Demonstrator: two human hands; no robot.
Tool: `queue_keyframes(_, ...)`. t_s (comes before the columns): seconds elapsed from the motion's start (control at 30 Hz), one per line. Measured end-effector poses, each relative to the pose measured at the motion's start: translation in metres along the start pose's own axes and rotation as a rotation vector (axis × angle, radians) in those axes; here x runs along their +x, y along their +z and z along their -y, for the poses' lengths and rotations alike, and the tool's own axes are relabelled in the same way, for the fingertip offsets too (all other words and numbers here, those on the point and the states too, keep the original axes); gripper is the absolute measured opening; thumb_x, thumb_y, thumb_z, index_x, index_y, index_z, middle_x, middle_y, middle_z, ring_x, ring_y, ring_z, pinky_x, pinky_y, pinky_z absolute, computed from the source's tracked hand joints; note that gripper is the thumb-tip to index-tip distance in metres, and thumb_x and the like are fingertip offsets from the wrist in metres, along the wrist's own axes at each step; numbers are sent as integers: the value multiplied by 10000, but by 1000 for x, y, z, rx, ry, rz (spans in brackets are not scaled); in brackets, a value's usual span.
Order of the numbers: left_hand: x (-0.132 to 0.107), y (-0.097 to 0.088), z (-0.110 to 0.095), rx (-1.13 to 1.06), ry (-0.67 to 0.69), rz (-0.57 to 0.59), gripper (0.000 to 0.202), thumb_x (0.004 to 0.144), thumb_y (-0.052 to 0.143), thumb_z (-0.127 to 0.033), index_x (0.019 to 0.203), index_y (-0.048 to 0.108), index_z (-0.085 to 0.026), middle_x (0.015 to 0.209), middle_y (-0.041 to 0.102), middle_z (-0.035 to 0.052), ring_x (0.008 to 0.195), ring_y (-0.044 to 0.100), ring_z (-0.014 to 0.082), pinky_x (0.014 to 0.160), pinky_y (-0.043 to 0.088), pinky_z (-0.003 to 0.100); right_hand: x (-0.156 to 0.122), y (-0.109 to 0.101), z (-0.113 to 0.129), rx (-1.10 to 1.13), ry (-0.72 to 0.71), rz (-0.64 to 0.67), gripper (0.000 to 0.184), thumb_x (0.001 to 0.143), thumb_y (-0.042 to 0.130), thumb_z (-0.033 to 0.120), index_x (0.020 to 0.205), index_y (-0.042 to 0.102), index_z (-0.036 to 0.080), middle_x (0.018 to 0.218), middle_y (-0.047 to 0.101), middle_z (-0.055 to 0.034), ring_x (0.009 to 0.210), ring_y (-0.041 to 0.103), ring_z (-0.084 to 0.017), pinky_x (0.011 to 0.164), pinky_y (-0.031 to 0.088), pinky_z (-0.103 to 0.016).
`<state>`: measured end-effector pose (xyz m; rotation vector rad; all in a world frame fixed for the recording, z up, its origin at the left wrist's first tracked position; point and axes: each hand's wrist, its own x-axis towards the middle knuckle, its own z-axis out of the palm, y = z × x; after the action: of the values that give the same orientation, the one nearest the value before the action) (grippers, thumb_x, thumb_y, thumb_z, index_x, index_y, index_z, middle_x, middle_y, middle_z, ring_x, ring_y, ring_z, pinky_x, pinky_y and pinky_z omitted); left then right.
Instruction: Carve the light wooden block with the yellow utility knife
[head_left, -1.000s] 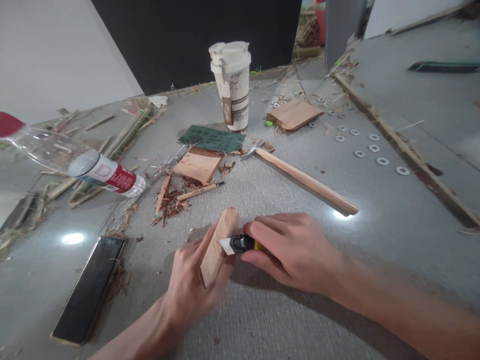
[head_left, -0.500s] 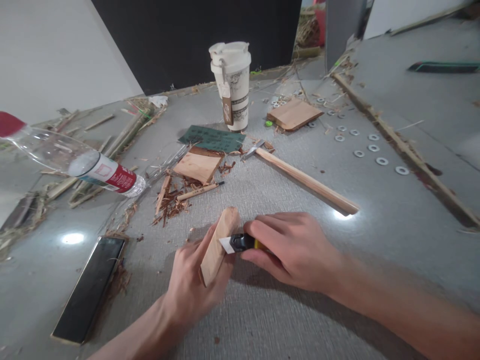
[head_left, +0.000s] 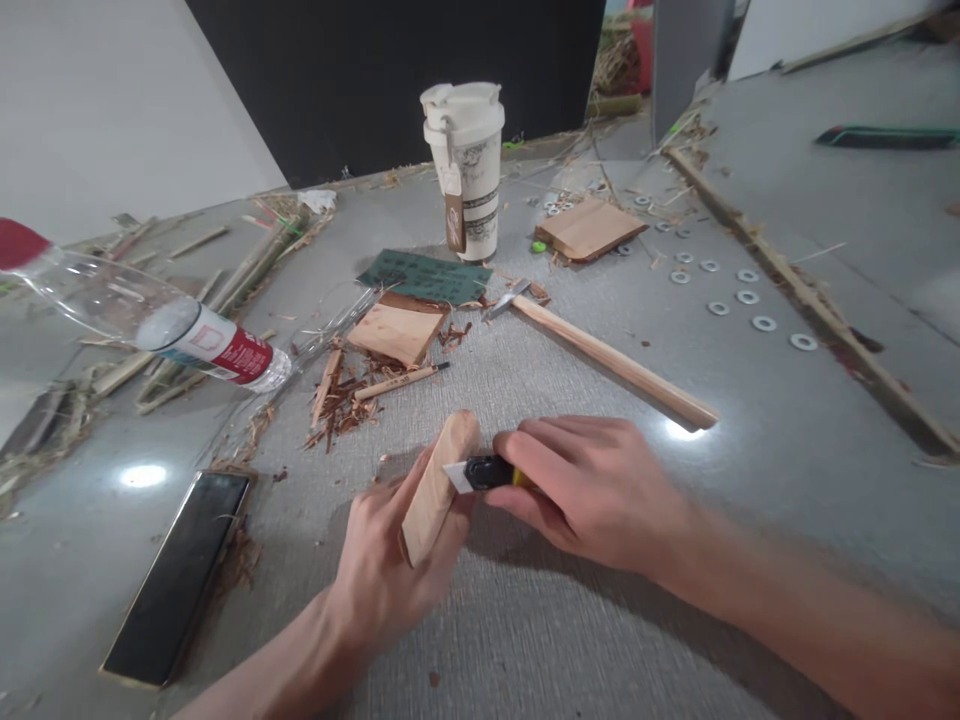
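Observation:
My left hand (head_left: 394, 560) is closed around a pale piece of wood (head_left: 439, 485), whose far end is rounded. A black and yellow utility knife (head_left: 491, 472) is gripped in my right hand (head_left: 592, 490). Its blade points left and lies against the right edge of the wood. Most of the knife's handle is hidden by my fingers. Beyond my hands are a wooden block (head_left: 397, 332), a wooden pencil-like stick (head_left: 397, 382) with a dark tip, and brown shavings (head_left: 341, 410).
A small hammer (head_left: 615, 360) lies to the right, near several metal washers (head_left: 763, 323). Behind are green sandpaper (head_left: 424, 277), a lidded cup (head_left: 465, 170) and another wooden block (head_left: 590, 228). To the left lie a plastic bottle (head_left: 210, 345) and a black phone (head_left: 180, 580).
My right hand has moved the knife slightly up and to the right along the wood. My left hand keeps its hold, almost still.

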<state>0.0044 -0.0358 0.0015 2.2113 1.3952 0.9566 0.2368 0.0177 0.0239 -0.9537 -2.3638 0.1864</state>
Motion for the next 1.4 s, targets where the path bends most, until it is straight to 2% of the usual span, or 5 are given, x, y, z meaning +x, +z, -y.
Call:
queue_keyframes(0.23,-9,2,-13,-37,59,100,563,992,603,-193,1544,498,-157,986,799,94,640,695,173,511,504,286,5,-11,-63,-98,464,-151,402,1099,452,502,820,572,238,548,470,44,484,424,-140,544,293,-306)
queue_keyframes(0.57,1,-1,-4,-19,-33,24,498,1008,606,-232,1492,560,-124,894,802,96,671,731,181,428,428,232,0,-7,2,177,81,90,233,1074,449,366,943,555,206,706,637,21,562,537,-125,567,294,-309)
queue_keyframes(0.77,-4,1,0,-47,-28,24,574,979,604,-191,1545,508,-176,1024,817,105,791,779,210,631,621,311,0,-5,4,200,-1,106,256,1081,432,363,882,507,220,716,599,40,565,480,-117,560,275,-320)
queue_keyframes(1.1,-3,1,0,-55,-18,-2,539,997,605,-209,1530,527,-198,984,806,84,771,767,204,651,642,315,-1,-4,4,40,-71,81,356,1107,412,421,849,542,212,708,605,24,549,471,-127,552,283,-326)
queue_keyframes(1.4,-10,3,-8,-9,111,61,570,989,607,-205,1546,512,-136,879,782,81,618,696,191,552,594,318,1,-22,-58,-226,369,-199,311,1089,444,394,876,579,212,561,470,49,478,400,-122,528,279,-288)
